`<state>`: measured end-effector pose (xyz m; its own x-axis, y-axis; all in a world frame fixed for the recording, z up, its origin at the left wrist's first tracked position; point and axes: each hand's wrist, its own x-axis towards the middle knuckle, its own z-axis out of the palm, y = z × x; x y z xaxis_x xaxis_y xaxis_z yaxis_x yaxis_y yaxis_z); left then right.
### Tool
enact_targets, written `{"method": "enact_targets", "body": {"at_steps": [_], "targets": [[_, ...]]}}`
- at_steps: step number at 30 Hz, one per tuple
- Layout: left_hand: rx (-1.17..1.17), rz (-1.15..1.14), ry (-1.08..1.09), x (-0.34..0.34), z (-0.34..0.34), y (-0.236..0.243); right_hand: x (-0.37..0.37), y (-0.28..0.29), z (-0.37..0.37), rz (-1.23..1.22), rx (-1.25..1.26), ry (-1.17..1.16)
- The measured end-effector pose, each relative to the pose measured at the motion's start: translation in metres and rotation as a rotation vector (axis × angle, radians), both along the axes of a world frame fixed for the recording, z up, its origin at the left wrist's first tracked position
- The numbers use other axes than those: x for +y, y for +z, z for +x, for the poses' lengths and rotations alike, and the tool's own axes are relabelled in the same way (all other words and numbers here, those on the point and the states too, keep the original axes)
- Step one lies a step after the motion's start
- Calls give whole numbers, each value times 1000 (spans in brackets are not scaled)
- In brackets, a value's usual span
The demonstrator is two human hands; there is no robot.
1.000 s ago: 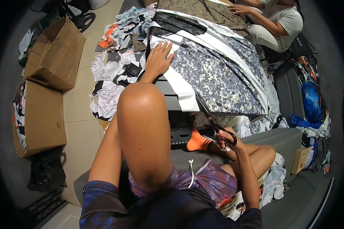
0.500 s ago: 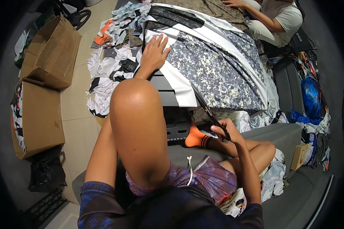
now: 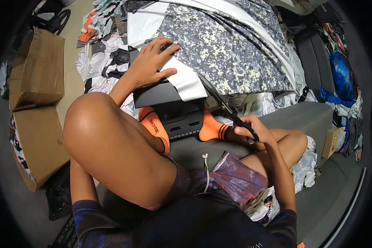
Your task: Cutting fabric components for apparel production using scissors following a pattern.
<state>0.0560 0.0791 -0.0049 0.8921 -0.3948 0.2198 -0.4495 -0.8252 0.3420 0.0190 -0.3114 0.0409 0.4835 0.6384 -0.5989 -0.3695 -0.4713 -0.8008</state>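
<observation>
A camouflage-print fabric (image 3: 231, 53) in grey and cream with white borders lies spread over a dark low table (image 3: 157, 97). My left hand (image 3: 155, 62) rests on its left side, fingers spread, across the white margin and the printed part. In my right hand (image 3: 252, 130) is a pair of black-handled scissors (image 3: 225, 108), fingers wrapped round the handles. The blades point up and left, at the fabric's near edge where a white strip (image 3: 186, 84) meets the print. Whether the blades are parted is hard to see.
Fabric scraps (image 3: 99, 62) lie heaped left of the table. Two cardboard boxes (image 3: 41, 136) stand farther left. My raised left knee (image 3: 89, 120) is beside my left forearm. A grey sofa (image 3: 285, 113) and a blue plastic bag (image 3: 339, 72) are on the right.
The view has shifted, and my left knee has swung left, showing the other orange sock. My left hand sits lower on the fabric. The person at the far side is almost out of view.
</observation>
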Motion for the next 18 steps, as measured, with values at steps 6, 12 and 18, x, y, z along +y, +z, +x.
{"method": "enact_targets", "body": {"at_steps": [6, 12, 18], "targets": [[49, 12, -188, -10, 5, -1, 7, 6, -5, -53, 48, -51], [2, 120, -166, -11, 3, -2, 16, 2, -1, -62, 18, -52], [5, 201, -171, -5, 7, -1, 25, 4, -1, -84, -41, -44]]}}
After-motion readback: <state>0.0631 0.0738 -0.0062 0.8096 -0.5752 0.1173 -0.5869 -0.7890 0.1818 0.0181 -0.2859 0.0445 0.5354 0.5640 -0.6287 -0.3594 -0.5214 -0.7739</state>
